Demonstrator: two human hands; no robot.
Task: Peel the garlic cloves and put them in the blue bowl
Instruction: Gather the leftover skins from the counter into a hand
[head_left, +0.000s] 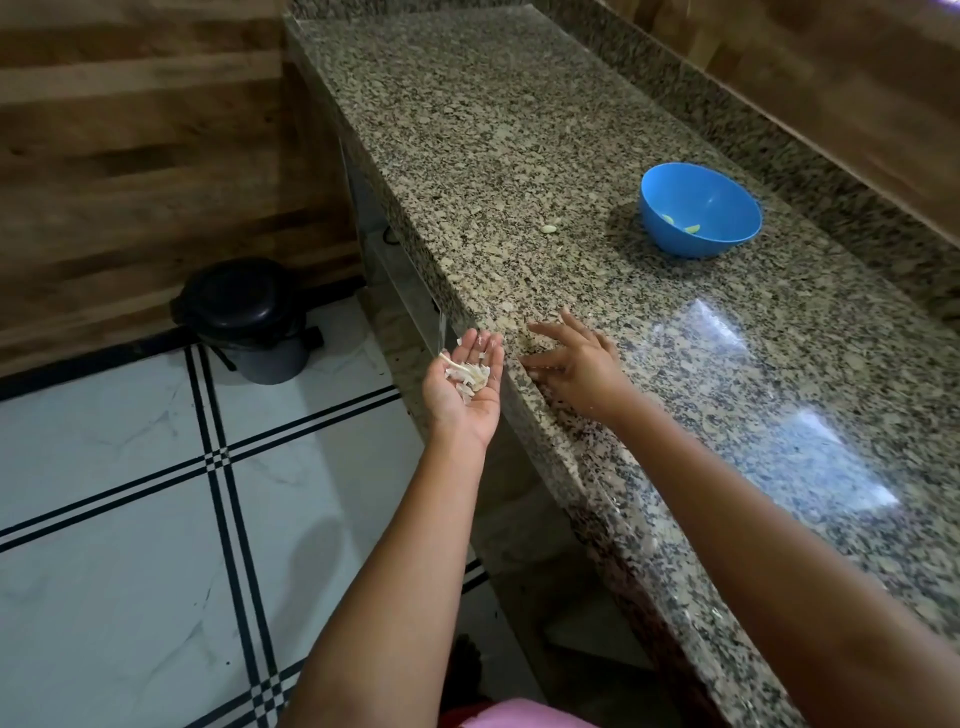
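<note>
Nearest the camera, both bare forearms reach forward and to the left over the granite tabletop (701, 364) edge. Left hand (464, 382) held palm-up just off the tabletop's edge, fingers gently cupped, carrying a small heap of garlic skins (470, 375) — a cradle rather than a clenched grip. Right hand (574, 361) lies palm-down on the tabletop just beside the left, fingers straight and spread, touching the stone; it holds nothing, and it is a little blurred. Judgement: this looks like cleanup, the right hand sweeping peel scraps toward the waiting left palm. Farther along, one pale garlic clove (548, 227) lies alone on the tabletop, well apart from both hands and short of the blue bowl (701, 215); cannot tell whether it is peeled. The bowl sits upright toward the back wall, with a few pale pieces showing at its bottom — probably peeled cloves. So the task seems mostly done: cloves in the bowl, one left outside it, skins yet to be discarded. On the floor to the left stands a dark pedal bin (249, 317), lid closed.
</note>
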